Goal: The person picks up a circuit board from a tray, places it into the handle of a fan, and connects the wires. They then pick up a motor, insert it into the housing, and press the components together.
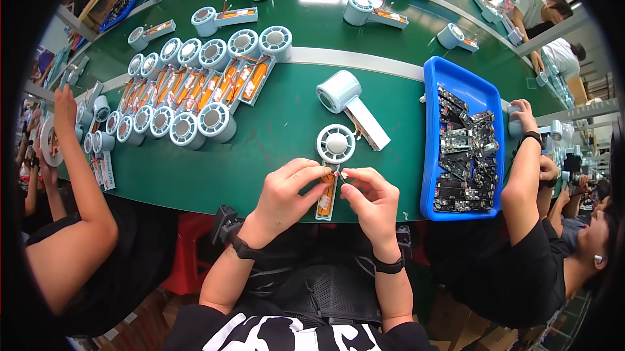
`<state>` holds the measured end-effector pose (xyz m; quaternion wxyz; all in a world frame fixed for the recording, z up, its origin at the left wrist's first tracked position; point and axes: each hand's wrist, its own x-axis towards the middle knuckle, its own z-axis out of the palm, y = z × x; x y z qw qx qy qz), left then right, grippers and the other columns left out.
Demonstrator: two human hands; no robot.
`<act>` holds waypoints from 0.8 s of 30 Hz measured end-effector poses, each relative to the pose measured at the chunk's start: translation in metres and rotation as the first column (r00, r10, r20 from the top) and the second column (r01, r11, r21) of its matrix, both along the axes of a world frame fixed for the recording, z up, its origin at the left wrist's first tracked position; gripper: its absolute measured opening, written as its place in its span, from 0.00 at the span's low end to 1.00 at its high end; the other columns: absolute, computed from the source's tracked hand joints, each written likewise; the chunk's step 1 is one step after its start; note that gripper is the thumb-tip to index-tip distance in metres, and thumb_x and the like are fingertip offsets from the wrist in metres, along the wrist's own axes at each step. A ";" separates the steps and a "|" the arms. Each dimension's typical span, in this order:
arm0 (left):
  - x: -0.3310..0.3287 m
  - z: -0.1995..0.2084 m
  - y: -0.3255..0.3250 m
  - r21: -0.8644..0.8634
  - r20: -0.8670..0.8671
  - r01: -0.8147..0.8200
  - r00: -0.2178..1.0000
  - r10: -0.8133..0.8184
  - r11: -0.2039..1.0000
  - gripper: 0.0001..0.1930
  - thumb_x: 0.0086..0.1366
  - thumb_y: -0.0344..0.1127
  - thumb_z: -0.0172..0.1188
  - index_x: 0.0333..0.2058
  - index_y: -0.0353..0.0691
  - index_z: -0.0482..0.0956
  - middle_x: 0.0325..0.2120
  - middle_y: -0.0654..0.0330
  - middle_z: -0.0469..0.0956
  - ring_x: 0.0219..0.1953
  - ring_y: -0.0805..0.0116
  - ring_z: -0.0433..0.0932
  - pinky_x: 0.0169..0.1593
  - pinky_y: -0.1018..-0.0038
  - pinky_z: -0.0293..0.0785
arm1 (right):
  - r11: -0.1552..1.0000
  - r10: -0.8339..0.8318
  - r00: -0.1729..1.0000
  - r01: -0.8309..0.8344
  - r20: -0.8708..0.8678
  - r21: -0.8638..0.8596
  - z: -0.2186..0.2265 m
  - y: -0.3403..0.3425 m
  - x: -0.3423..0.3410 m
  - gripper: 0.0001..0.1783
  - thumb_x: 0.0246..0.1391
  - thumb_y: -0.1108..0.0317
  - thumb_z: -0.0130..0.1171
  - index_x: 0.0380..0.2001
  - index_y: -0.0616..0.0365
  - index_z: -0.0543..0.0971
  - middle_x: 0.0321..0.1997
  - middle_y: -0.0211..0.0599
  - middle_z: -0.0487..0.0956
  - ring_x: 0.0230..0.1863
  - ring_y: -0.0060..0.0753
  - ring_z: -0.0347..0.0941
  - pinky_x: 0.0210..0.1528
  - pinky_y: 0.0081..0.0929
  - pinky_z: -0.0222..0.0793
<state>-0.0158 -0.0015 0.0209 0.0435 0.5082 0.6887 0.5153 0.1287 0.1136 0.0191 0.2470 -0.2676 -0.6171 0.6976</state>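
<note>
A pale blue handheld fan (336, 144) lies in front of me at the bench edge, its round head away from me. Its handle is uncovered and shows an orange battery (323, 205). Over the top of the handle, my left hand (286, 189) pinches thin wires between thumb and forefinger. My right hand (372, 198) is closed in a pinch beside it, on a small white piece (344, 174) at the wire ends. The fingertips partly hide both. Just beyond lies a second fan (340, 92), its white handle cover (368, 126) facing up.
At the right stands a blue tray (430, 149) full of small dark circuit boards (463, 155). Rows of opened fans (213, 55) fill the left. More fans (359, 11) sit on the green belt (306, 22) beyond the metal rail. Co-workers' arms (521, 175) flank me on both sides.
</note>
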 end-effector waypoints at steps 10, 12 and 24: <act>0.006 -0.001 0.006 0.017 -0.163 -0.107 0.981 0.109 0.994 0.10 0.52 0.22 0.69 0.35 0.37 0.83 0.25 0.59 0.78 0.26 0.64 0.79 0.28 0.73 0.77 | 0.932 -0.133 0.991 0.123 0.006 0.342 -0.013 -0.015 0.007 0.15 0.52 0.80 0.66 0.45 0.64 0.82 0.42 0.38 0.80 0.36 0.25 0.80 0.37 0.20 0.77; 0.008 0.001 0.006 0.016 -0.313 -0.123 0.942 0.122 0.992 0.10 0.53 0.22 0.68 0.36 0.37 0.83 0.24 0.60 0.77 0.24 0.65 0.78 0.27 0.73 0.75 | 0.843 -0.162 0.986 0.113 0.049 0.526 -0.010 -0.016 0.009 0.15 0.51 0.79 0.67 0.44 0.63 0.82 0.41 0.40 0.80 0.35 0.29 0.80 0.37 0.23 0.77; 0.017 0.019 -0.002 -0.378 -0.414 -0.056 0.903 -0.115 0.924 0.15 0.61 0.31 0.61 0.47 0.37 0.80 0.24 0.60 0.74 0.24 0.64 0.79 0.25 0.68 0.73 | 0.476 -0.171 0.985 0.077 0.006 0.876 0.003 -0.014 0.002 0.14 0.49 0.78 0.68 0.42 0.61 0.81 0.39 0.43 0.81 0.33 0.41 0.80 0.34 0.32 0.77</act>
